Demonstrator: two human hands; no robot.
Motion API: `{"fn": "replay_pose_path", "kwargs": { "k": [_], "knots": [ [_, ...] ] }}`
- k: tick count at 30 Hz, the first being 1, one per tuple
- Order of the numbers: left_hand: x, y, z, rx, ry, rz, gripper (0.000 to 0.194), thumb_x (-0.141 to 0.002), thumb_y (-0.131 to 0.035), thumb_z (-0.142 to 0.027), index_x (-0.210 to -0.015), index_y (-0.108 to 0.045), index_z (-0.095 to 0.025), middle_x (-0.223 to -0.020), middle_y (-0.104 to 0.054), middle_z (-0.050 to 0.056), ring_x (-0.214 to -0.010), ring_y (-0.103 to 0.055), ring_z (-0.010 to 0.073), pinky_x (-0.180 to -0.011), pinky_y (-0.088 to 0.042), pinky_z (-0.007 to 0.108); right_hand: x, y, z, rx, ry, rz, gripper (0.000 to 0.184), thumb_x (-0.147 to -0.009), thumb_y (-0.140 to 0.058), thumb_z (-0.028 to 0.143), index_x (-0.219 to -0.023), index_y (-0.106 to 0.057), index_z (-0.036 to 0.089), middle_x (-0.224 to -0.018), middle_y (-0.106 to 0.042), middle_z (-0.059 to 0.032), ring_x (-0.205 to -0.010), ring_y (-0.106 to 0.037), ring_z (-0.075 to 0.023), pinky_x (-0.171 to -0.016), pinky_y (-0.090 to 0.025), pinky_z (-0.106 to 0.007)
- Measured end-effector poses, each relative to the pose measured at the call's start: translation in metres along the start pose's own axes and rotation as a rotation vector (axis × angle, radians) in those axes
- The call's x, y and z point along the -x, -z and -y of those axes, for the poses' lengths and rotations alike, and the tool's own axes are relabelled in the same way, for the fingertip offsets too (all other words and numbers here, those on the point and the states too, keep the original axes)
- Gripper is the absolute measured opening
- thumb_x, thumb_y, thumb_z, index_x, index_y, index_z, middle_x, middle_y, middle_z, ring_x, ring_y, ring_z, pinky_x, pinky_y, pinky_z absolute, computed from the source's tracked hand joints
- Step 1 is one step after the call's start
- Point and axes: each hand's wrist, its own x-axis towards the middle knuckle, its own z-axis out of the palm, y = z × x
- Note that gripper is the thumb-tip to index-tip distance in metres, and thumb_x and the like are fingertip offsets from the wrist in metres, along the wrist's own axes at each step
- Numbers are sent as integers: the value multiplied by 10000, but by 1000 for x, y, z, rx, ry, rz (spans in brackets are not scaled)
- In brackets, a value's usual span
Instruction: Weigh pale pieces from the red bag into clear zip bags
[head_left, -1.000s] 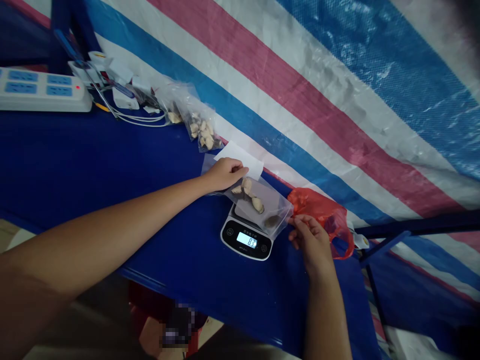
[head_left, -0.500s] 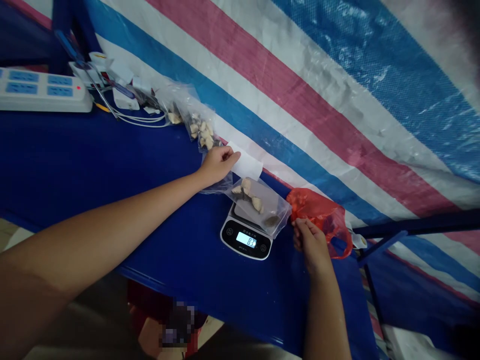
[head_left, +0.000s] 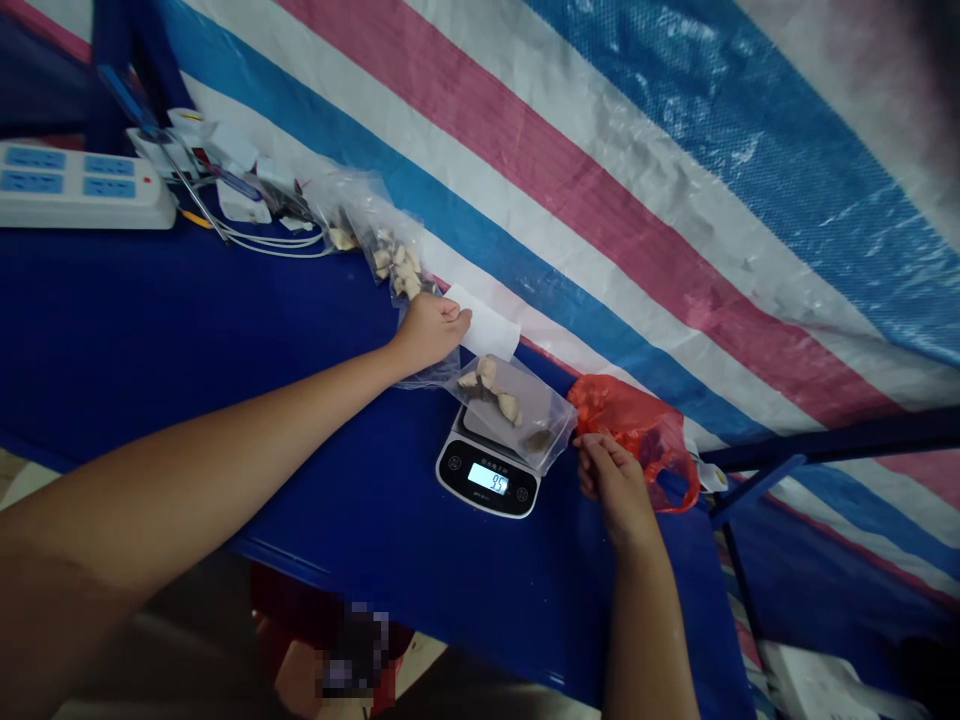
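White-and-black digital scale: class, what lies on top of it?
A clear plastic bag containing pale, irregular chunks and darker material; these hide parts of the grey platform.

The clear bag [head_left: 529, 420] is thin, glossy plastic film; the scale [head_left: 487, 480] beneath, smooth plastic. The counter [head_left: 225, 310] has a smooth, faint sheen. From the scale: matt paper [head_left: 491, 327] at twelve o'clock, woven plastic sheeting [head_left: 592, 215] at one, crinkled, glossy red plastic carrier [head_left: 630, 425] at three, smooth plastic power strip [head_left: 82, 205] at ten.
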Motion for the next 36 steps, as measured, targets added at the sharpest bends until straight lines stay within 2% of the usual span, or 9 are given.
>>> {"fn": "replay_pose_path", "kwargs": {
  "k": [5,10,14,17,19,21,23,27,36],
  "knots": [
    [1,-2,4,-29,37,50,514,-808,-586,-303,-522,-168,-214,-516,-157,-47,-504,-184,86,-507,-166,299,2,-2,3,25,-7,69,410,-731,-803,572,-847,-689,196,-613,-472,64,-421,-389,-60,-374,-233,-185],
    [0,-4,7,12,58,48,505,-797,-600,-325,-521,-191,-218,-518,-178,-49,-518,-206,94,-526,-193,297,3,-1,2,-11,1,101,364,-767,-786,542,-853,-692,201,-604,-459,68,-423,-376,-62,-381,-252,-194],
    [1,-5,9,88,114,49,512,-803,-631,-368,-516,-237,-213,-516,-207,-53,-515,-219,89,-528,-202,285,4,-2,2,-44,-2,140,369,-821,-745,557,-886,-705,196,-619,-466,62,-428,-367,-56,-386,-250,-194],
    [2,-4,8,89,112,55,534,-828,-628,-421,-504,-258,-213,-499,-228,-55,-502,-240,86,-523,-216,285,5,-4,3,-50,-13,148,392,-812,-747,574,-880,-705,190,-626,-472,58,-431,-365,-54,-387,-247,-193],
    [2,-2,6,90,67,84,514,-876,-571,-445,-485,-337,-207,-493,-341,-38,-508,-336,94,-543,-291,284,5,-5,4,-47,-16,134,402,-797,-756,580,-872,-704,188,-629,-474,57,-433,-364,-53,-387,-248,-191],
    [2,0,3,118,24,131,500,-929,-484,-428,-488,-464,-193,-550,-520,3,-565,-479,112,-614,-391,279,4,-5,4,-41,-12,120,392,-777,-774,565,-879,-705,193,-625,-475,59,-432,-364,-55,-384,-244,-192],
    [1,2,1,125,56,164,476,-934,-436,-353,-507,-559,-182,-581,-611,31,-605,-565,131,-665,-445,275,4,-5,2,-33,-5,110,375,-749,-804,529,-905,-710,201,-607,-467,67,-429,-366,-60,-384,-244,-193],
    [0,3,0,16,215,216,420,-851,-438,-212,-457,-582,-184,-416,-526,18,-474,-524,142,-577,-435,287,3,-7,0,-12,19,107,395,-708,-854,479,-971,-738,209,-554,-393,99,-418,-311,-51,-390,-228,-191],
    [1,2,-3,15,209,200,462,-825,-466,-181,-364,-458,-204,-352,-435,22,-414,-441,133,-488,-351,304,3,-8,-3,42,36,109,443,-675,-879,471,-1010,-756,209,-563,-415,97,-438,-311,-55,-403,-232,-204]
  ]
}}
